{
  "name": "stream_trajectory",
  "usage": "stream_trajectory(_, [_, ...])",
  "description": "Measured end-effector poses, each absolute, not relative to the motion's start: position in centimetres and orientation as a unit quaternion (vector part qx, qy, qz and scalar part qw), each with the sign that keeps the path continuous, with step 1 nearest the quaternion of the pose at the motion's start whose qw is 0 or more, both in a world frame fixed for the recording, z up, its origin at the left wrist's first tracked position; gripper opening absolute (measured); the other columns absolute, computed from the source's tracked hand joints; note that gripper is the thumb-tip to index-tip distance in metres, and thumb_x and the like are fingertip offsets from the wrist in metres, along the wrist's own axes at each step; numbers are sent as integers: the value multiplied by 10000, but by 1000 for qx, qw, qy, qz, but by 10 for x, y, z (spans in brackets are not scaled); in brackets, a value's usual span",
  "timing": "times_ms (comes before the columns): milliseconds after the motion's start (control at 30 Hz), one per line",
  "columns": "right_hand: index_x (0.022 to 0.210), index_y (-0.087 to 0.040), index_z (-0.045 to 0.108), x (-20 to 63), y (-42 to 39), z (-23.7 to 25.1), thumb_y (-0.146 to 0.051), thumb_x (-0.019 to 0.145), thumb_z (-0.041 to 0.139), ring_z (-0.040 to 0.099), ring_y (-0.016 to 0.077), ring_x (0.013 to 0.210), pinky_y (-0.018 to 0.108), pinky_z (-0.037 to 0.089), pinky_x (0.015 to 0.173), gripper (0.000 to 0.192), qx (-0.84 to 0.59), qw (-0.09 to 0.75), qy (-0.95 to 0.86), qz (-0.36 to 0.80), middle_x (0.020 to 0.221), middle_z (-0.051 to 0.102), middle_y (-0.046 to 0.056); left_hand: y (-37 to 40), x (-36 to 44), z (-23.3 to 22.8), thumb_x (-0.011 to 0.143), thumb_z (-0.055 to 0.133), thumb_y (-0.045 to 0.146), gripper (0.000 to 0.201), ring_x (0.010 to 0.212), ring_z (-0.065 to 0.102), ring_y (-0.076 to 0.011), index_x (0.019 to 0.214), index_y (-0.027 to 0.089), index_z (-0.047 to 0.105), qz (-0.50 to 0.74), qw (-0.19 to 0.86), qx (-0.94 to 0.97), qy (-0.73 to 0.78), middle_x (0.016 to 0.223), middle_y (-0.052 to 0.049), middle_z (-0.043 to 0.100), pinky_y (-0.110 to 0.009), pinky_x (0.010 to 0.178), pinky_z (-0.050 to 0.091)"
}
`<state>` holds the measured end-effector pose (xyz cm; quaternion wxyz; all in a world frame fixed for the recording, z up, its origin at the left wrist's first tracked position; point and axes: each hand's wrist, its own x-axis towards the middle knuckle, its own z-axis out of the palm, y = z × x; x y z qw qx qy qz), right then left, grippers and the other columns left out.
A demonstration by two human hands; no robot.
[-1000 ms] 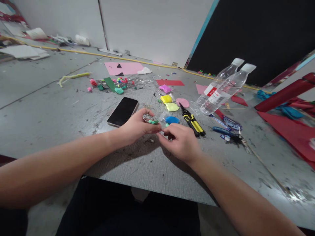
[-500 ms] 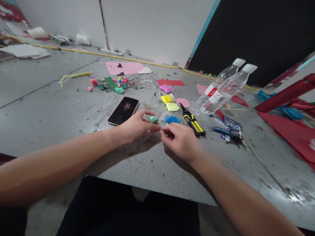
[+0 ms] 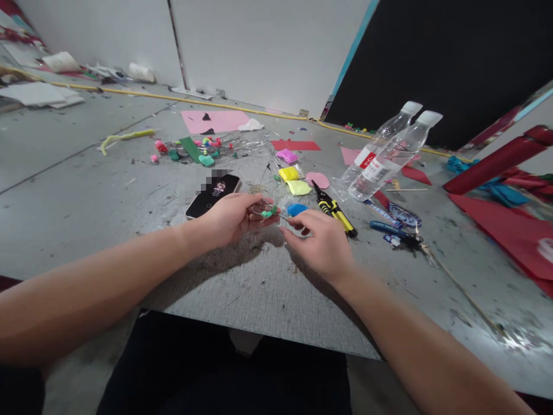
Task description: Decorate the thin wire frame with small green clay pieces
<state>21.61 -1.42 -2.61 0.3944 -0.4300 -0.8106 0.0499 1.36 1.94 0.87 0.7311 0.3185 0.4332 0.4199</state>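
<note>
Wht wall panels (image 3: 250, 52) at 11–12 o'clock, dk vertical seam (image 3: 176, 46) btwn them; blk panel (image 3: 453, 57) at 2, lt-blue edge strip (image 3: 352, 49) at 1; yel. cord (image 3: 216, 102) along the panels' foot, 10 to past 2; gry tabletop (image 3: 108, 196), scuffed & specked, joint line at 9–10; brt. glare (image 3: 516, 344) at 4; dim gry floor (image 3: 371, 383) at 5.
</note>
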Motion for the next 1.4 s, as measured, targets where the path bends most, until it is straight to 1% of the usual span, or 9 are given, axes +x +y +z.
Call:
stream_trajectory(233, [789, -171, 750, 215, -16, -25, -280, 954, 642, 698, 228, 733, 347, 499, 677, 225, -408, 374, -831, 53, 771, 751, 86, 16, 17, 12, 1044, 473, 177, 328, 742, 742, -170, 819, 114, 703, 407, 709, 340, 465, 820, -123, 763, -283, 780, 608])
stream_trajectory(367, [791, -170, 744, 216, -17, -20, -248, 988, 570, 664, 215, 708, 343, 478, 662, 274, -406, 358, -839, 57, 748, 721, 80, 16, 17, 13, 1044, 468, 168, 346, 731, 729, -154, 793, 119, 702, 406, 703, 347, 470, 815, -110, 760, -265, 785, 596])
stream_trajectory(500, [839, -169, 743, 217, -17, -19, -229, 1001, 540, 672, 224, 759, 351, 484, 696, 267, -411, 348, -840, 63, 807, 738, 94, 17, 16, 12, 1026, 491, 172, 336, 756, 724, -154, 769, 133, 703, 407, 706, 356, 457, 798, -96, 757, -255, 811, 593])
stream_trajectory(700, [834, -189, 734, 217, -14, -21, -214, 966, 586, 697, 213, 752, 344, 503, 706, 200, -426, 377, -811, 137, 809, 768, 72, 20, 12, 8, 1018, 523, 202, 323, 740, 732, -173, 793, 109, 735, 396, 696, 391, 453, 816, -110, 751, -307, 820, 602])
stream_trajectory(933, [840, -204, 734, 214, -14, -22, -276, 948, 591, 704, 216, 759, 360, 527, 722, 193, -437, 396, -787, 179, 826, 780, 70, 24, 9, 5, 1026, 534, 258, 309, 770, 738, -170, 864, 126, 762, 387, 699, 405, 444, 829, -99, 761, -280, 795, 601])
stream_trajectory(1100, [849, -197, 727, 211, -15, -21, -289, 911, 617, 699, 201, 732, 352, 542, 713, 156, -434, 405, -772, 225, 800, 768, 61, 23, 10, 5, 1008, 607, 266, 306, 790, 722, -152, 779, 110, 738, 414, 724, 364, 414, 831, -94, 741, -284, 847, 612])
stream_trajectory(1200, [863, -203, 726, 209, -17, -21, -311, 882, 661, 699, 206, 760, 364, 545, 730, 128, -436, 412, -760, 251, 825, 772, 60, 26, 8, 1, 988, 623, 250, 288, 836, 737, -171, 755, 121, 733, 398, 758, 355, 376, 858, -106, 757, -287, 862, 613])
stream_trajectory(1300, [878, -211, 714, 208, -19, -22, -357, 854, 707, 689, 205, 771, 376, 548, 745, 148, -444, 408, -732, 318, 857, 769, 58, 28, 5, -3, 995, 602, 274, 270, 845, 752, -198, 848, 111, 759, 365, 774, 369, 361, 859, -125, 771, -302, 822, 622])
stream_trajectory(1400, [869, -218, 687, 209, -17, -24, -459, 813, 762, 654, 193, 734, 372, 534, 707, 259, -457, 401, -678, 413, 839, 743, 52, 26, 4, 0, 1029, 544, 294, 305, 794, 758, -194, 910, 104, 752, 348, 769, 386, 372, 840, -130, 778, -297, 770, 622])
